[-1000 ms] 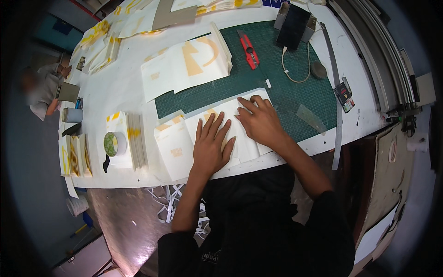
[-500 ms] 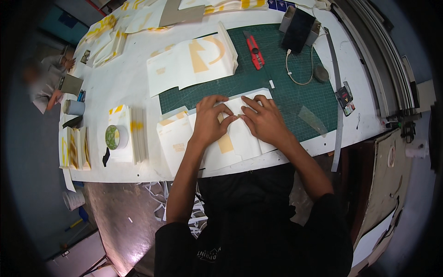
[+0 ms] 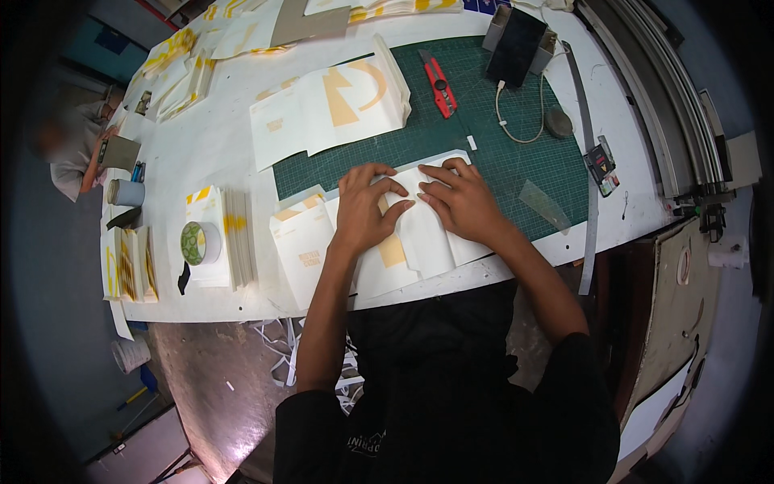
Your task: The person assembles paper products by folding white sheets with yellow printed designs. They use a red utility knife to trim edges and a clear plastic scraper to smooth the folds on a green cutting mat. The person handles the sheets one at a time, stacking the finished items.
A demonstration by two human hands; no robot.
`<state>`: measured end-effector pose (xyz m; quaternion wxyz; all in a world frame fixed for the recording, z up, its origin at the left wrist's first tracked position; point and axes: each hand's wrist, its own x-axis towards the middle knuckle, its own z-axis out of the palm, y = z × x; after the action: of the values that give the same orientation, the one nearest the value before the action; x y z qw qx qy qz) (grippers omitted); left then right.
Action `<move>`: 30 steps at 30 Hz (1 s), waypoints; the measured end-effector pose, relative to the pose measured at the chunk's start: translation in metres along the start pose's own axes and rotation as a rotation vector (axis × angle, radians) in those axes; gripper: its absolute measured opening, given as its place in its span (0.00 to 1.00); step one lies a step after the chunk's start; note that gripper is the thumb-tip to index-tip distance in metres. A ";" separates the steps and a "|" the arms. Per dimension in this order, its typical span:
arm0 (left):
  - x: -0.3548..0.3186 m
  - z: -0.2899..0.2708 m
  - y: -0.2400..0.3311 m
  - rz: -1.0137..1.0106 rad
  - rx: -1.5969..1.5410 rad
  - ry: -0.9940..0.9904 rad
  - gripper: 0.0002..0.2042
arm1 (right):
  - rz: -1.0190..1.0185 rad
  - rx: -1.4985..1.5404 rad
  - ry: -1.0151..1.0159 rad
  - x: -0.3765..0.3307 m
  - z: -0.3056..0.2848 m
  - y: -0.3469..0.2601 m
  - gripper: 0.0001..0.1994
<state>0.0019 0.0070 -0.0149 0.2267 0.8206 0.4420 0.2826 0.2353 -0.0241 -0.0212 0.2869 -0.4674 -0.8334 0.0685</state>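
A white printed paper sheet (image 3: pixel 403 273) with tan print lies folded near the front edge of the table. My left hand (image 3: pixel 367 206) holds it at the fold, fingers bent and thumb pointing toward the other hand. Close beside it, my right hand (image 3: pixel 461 200) has its fingers curled on the folded flap (image 3: pixel 425 239). What lies beneath the fingertips is partly hidden. Another printed sheet (image 3: pixel 300 242) sits just left of my left forearm. Beyond my hands, a larger folded printed sheet (image 3: pixel 322 109) rests partly on the green cutting mat (image 3: pixel 500 153).
A red utility knife (image 3: pixel 440 87), a phone (image 3: pixel 514 50) with its cable and a steel ruler (image 3: pixel 591 161) lie farther right. At left stand a tape roll (image 3: pixel 201 242) on a paper stack (image 3: pixel 234 250) and a pen cup (image 3: pixel 126 192). Another person (image 3: pixel 76 157) works at far left.
My thumbs, nearly touching before, are now slightly farther apart, and the flap looks more curved. The person at far left has moved their hands by a brownish board. The view has shifted slightly.
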 end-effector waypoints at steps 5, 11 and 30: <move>-0.001 -0.001 0.000 0.000 0.012 -0.015 0.10 | 0.019 0.140 -0.002 0.013 0.005 0.018 0.06; 0.000 0.000 0.002 -0.002 0.044 -0.017 0.10 | 0.235 0.159 -0.136 0.053 0.002 0.025 0.09; -0.001 0.001 0.001 -0.014 0.040 -0.012 0.09 | 0.191 0.175 -0.320 -0.081 -0.058 -0.033 0.35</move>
<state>0.0028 0.0057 -0.0159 0.2149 0.8235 0.4519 0.2673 0.2746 -0.1181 0.0058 0.1826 -0.5005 -0.8112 0.2409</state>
